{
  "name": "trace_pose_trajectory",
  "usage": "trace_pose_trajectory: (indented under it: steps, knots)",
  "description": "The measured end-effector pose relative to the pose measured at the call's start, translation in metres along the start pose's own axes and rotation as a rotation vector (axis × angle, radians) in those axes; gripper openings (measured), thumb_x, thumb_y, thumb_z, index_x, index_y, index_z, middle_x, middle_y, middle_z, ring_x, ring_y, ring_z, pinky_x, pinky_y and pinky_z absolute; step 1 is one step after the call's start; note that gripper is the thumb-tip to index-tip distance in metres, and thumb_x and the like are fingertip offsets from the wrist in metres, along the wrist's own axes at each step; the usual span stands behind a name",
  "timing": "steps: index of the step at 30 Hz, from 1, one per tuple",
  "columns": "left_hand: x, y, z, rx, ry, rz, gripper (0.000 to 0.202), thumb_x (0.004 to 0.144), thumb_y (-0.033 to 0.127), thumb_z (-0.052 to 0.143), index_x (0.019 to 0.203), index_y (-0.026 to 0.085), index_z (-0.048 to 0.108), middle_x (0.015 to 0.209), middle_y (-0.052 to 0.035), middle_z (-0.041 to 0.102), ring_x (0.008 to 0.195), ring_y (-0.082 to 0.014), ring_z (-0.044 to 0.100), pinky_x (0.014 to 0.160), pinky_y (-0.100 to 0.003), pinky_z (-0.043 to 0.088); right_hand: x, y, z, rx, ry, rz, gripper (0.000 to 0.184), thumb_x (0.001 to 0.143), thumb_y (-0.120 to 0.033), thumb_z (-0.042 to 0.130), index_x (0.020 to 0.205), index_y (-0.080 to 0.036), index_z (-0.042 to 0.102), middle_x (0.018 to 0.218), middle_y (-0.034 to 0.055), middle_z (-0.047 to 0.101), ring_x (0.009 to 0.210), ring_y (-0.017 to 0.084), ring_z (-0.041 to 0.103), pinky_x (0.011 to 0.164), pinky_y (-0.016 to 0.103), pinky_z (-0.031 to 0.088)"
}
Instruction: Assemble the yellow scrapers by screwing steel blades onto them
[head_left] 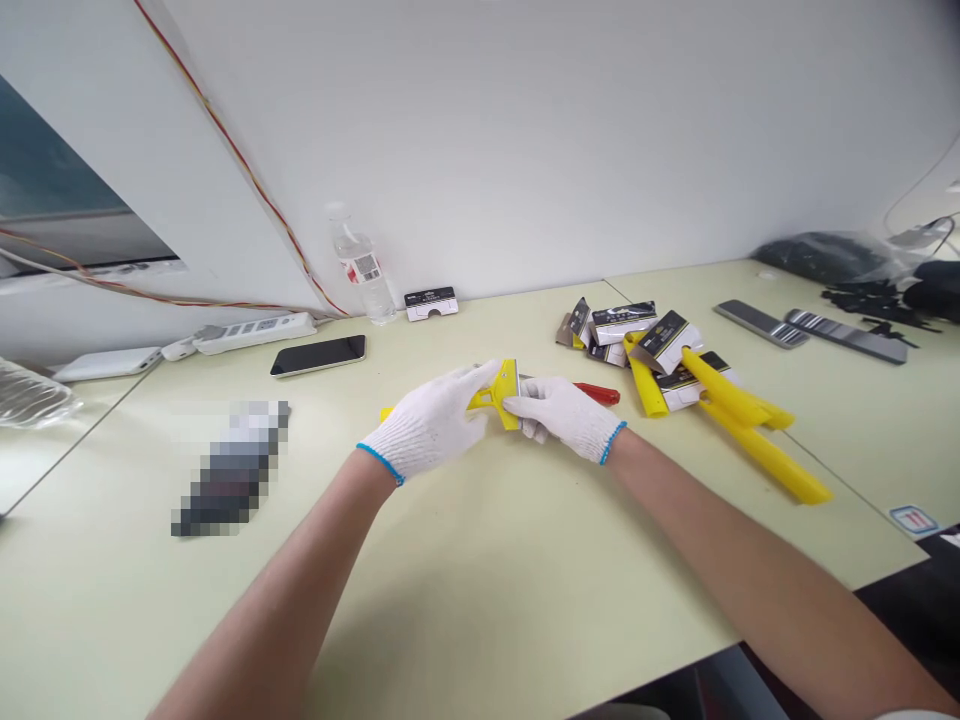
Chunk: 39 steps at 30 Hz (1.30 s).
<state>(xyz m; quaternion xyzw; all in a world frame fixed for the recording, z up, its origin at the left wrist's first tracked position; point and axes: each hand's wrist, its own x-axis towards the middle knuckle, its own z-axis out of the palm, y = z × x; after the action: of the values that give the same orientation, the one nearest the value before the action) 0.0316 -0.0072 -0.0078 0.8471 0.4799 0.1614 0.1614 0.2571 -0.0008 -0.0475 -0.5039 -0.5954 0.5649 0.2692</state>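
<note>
Both hands wear white knit gloves with blue cuffs. A yellow scraper (509, 380) is held between them above the table. Its handle passes under my left hand (435, 420), which is closed around it, with a bit of yellow showing past the glove's far side. My right hand (566, 415) pinches the scraper's wide head near its metal edge, thumb on the front face. Just behind the right hand lies a red-handled tool (598, 393), partly hidden by the glove. To the right sits a pile of yellow scrapers (739, 405) with black-and-white card sleeves (667, 342).
A water bottle (364, 268) and a small card box (431, 303) stand by the wall. A phone (319, 355) and a power strip (255, 332) lie at the left, near a pixelated object (229, 470). Two dark flat objects (847, 335) and a plastic bag (821, 258) are at the right.
</note>
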Motion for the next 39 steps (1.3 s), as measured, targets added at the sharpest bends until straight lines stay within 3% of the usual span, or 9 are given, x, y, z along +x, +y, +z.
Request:
trace_pose_trajectory:
  steps: [3,9,13,17,20,23,25,31,39]
  knots:
    - [0.005,0.007,0.009,0.234,0.014,0.0,0.067,0.093,0.018,0.056,0.158,0.038,0.056,0.125,-0.0064,0.075,0.101,-0.027,0.071,0.072,-0.033,0.045,0.004,0.005,-0.003,0.125,-0.009,0.041,0.044,0.088,-0.052,0.082,0.091,-0.014,0.061,0.072,0.0014,0.061,0.057,0.008,0.052,0.051,0.019,0.041]
    - [0.005,0.007,0.029,0.471,0.05,0.024,0.045,0.107,0.024,0.047,0.148,0.034,0.062,0.109,-0.0087,0.074,0.088,-0.0253,0.07,0.071,-0.034,0.045,0.002,0.0,0.0,0.225,-0.057,0.1,0.052,0.08,-0.057,0.09,0.093,-0.015,0.063,0.072,0.0009,0.058,0.058,0.009,0.05,0.05,0.019,0.039]
    - [0.002,0.005,0.027,0.491,0.105,0.025,0.04,0.108,0.024,0.047,0.142,0.031,0.068,0.11,-0.0089,0.075,0.092,-0.0259,0.071,0.069,-0.035,0.041,-0.002,-0.008,0.002,0.294,-0.07,0.051,0.058,0.081,-0.065,0.087,0.095,-0.014,0.063,0.083,0.0037,0.064,0.061,0.009,0.054,0.05,0.02,0.041]
    - [0.003,-0.006,0.01,0.342,0.171,-0.115,0.04,0.108,0.029,0.049,0.141,0.036,0.072,0.112,-0.0059,0.076,0.092,-0.0248,0.07,0.067,-0.034,0.038,-0.005,-0.009,0.003,0.306,-0.039,-0.044,0.063,0.093,-0.075,0.072,0.107,-0.014,0.064,0.081,0.0035,0.063,0.058,0.01,0.052,0.051,0.022,0.041]
    - [0.003,-0.023,-0.012,0.105,0.318,-0.219,0.036,0.107,0.035,0.052,0.134,0.033,0.076,0.11,-0.0046,0.078,0.094,-0.0237,0.07,0.075,-0.033,0.043,-0.005,-0.004,0.003,0.065,0.075,-0.026,0.052,0.104,-0.065,0.062,0.11,-0.013,0.066,0.086,0.0049,0.068,0.063,0.011,0.058,0.055,0.022,0.043]
    - [0.001,-0.04,-0.035,-0.065,0.454,-0.386,0.029,0.1,0.043,0.061,0.098,0.02,0.078,0.083,-0.0052,0.073,0.077,-0.0219,0.065,0.069,-0.032,0.043,-0.001,0.0,0.008,-0.327,0.156,-0.088,0.034,0.107,-0.046,0.06,0.099,-0.014,0.069,0.092,0.0047,0.072,0.075,0.012,0.065,0.066,0.021,0.045]
    - [-0.002,-0.048,-0.047,-0.144,0.495,-0.455,0.03,0.097,0.046,0.063,0.092,0.019,0.076,0.074,-0.0037,0.07,0.068,-0.0201,0.062,0.064,-0.031,0.042,0.006,-0.004,0.015,-0.54,0.173,-0.17,0.024,0.104,-0.037,0.062,0.101,-0.015,0.074,0.099,0.0045,0.074,0.086,0.014,0.067,0.076,0.023,0.046]
    - [-0.006,-0.062,-0.06,-0.241,0.545,-0.475,0.033,0.095,0.046,0.06,0.087,0.018,0.076,0.068,-0.0032,0.069,0.066,-0.0198,0.065,0.065,-0.031,0.049,0.063,-0.053,0.05,-1.039,0.089,-0.215,0.03,0.106,-0.028,0.056,0.119,-0.012,0.078,0.121,0.0149,0.074,0.114,0.026,0.07,0.095,0.032,0.05]
    - [-0.009,-0.075,-0.059,-0.33,0.593,-0.42,0.03,0.092,0.046,0.065,0.082,0.019,0.075,0.077,-0.0056,0.074,0.07,-0.0186,0.067,0.063,-0.028,0.055,0.126,-0.088,0.089,-1.088,0.003,-0.092,0.033,0.095,-0.026,0.075,0.117,-0.002,0.082,0.112,0.0277,0.074,0.109,0.039,0.074,0.091,0.042,0.059]
